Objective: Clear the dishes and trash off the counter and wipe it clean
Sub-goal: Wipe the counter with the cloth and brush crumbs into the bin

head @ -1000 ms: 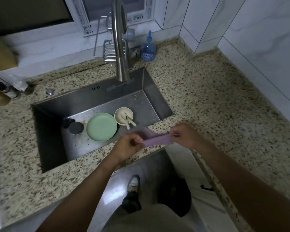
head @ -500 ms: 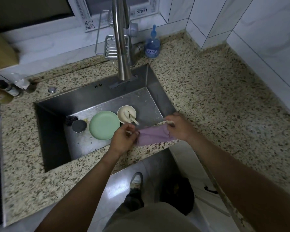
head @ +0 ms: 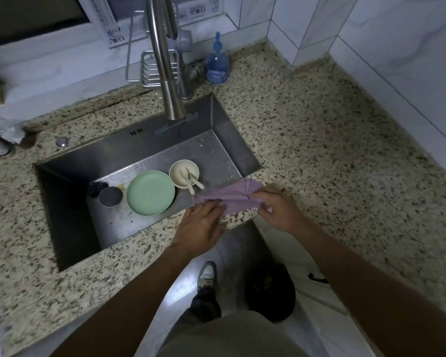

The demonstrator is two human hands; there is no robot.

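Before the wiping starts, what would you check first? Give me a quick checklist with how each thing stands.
1. Purple cloth lying on the counter edge: ok.
2. Left hand pressing on the cloth: ok.
3. Right hand gripping the cloth's other end: ok.
4. Green plate, cream bowl with utensils moved into the sink: ok.
5. Blue soap bottle off the counter: not ok.
6. Cloth damp: cannot tell.

Blue soap bottle (head: 217, 65), at 12 o'clock: white label, illegible. Window-frame stickers (head: 113, 34), at 11 o'clock: printed characters, unreadable.
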